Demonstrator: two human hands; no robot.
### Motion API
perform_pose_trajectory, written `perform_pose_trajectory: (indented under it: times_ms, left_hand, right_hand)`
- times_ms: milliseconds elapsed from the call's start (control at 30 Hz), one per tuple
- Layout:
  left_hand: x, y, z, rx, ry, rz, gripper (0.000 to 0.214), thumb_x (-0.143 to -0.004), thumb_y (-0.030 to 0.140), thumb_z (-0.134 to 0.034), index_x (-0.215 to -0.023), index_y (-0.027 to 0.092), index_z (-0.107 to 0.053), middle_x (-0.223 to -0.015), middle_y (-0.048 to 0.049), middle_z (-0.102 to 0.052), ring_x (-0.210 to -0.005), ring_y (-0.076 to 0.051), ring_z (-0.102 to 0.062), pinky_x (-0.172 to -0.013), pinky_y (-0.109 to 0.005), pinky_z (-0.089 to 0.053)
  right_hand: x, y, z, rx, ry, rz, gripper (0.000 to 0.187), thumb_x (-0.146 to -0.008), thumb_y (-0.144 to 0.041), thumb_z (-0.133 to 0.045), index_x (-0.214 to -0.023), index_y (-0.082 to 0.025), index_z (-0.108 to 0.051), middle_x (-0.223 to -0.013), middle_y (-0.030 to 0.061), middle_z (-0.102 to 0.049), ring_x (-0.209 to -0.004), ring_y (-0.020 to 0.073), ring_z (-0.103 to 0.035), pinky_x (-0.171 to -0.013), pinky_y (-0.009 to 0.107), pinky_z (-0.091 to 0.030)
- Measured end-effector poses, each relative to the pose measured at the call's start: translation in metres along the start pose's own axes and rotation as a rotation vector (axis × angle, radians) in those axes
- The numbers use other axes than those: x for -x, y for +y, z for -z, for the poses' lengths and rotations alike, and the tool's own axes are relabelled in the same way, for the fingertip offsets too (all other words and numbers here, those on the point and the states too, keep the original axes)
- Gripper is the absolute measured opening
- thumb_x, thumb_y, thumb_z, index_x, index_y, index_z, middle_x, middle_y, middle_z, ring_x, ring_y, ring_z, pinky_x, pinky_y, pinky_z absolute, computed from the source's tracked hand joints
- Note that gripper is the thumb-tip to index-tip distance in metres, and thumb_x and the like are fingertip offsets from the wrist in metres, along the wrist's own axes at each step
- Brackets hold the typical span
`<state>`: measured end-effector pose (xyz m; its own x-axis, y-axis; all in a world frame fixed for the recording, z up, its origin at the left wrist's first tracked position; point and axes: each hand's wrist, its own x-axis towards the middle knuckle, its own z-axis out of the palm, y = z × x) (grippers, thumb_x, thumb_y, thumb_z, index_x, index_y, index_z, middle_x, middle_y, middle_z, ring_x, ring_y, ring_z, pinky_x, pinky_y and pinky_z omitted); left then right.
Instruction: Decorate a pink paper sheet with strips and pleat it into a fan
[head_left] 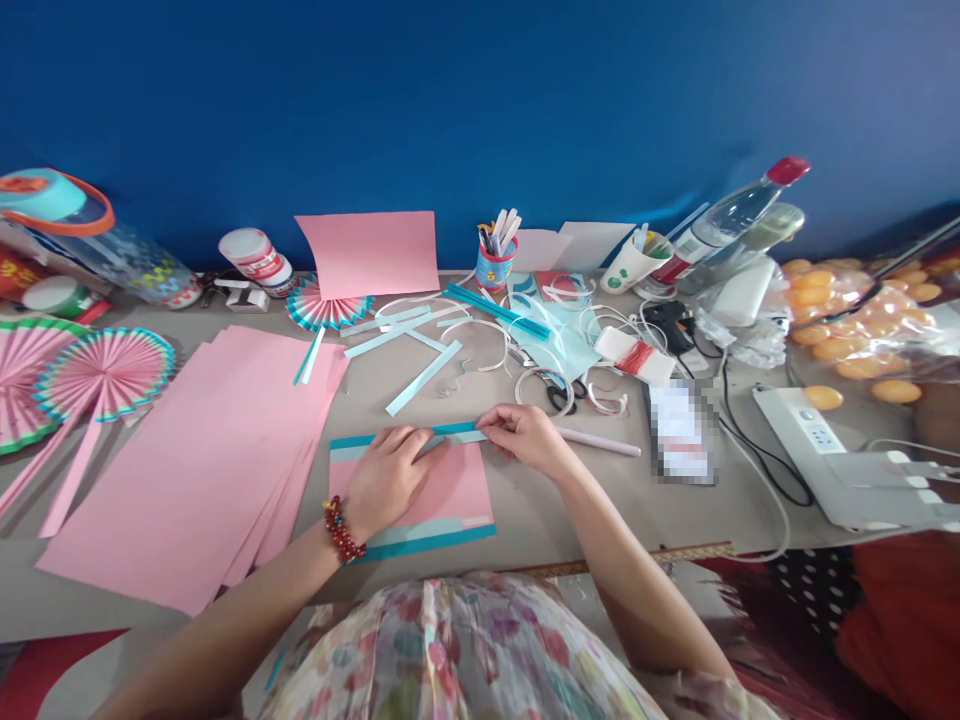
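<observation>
A pink sheet of paper (444, 490) lies in front of me, with teal and light-blue bands along its far and near edges. My left hand (388, 475) rests flat on it, fingers stretched over the far band. At the far right corner, my right hand (529, 437) pinches the end of a light-blue paper strip (460, 437) that lies along the teal edge. Its fingertips partly hide that end. Just right of this hand lies a pale stick-like pen (600, 441). Beyond the hands are loose light-blue strips (425, 378) and black-handled scissors (562, 398).
Large pink sheets (180, 460) are stacked at left, beside folded paper fans (105, 375). Behind stand a pen cup (496, 265), a white jar (256, 262) and a clear bottle (712, 232). A phone (682, 432), cables and a power strip (821, 430) lie at right.
</observation>
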<state>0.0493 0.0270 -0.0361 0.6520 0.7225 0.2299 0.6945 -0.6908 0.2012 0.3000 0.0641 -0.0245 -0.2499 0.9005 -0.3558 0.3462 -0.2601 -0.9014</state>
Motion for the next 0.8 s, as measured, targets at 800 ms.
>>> perform_pose_trajectory:
  times_ms: [800]
  left_hand:
    - [-0.0003,0.0020,-0.0005,-0.078,0.000,0.003,0.040,-0.094,0.014,-0.049,-0.129,0.029,-0.060,-0.118,-0.0081,-0.061,-0.107,-0.026,-0.055,-0.090,-0.041,-0.045]
  right_hand:
    - [0.0036,0.0021,-0.0073,0.309,0.078,0.144,0.014,-0.079,-0.017,-0.054,-0.084,-0.020,-0.067,-0.064,-0.0032,-0.063,-0.050,0.0098,-0.057,-0.053,0.020,-0.043]
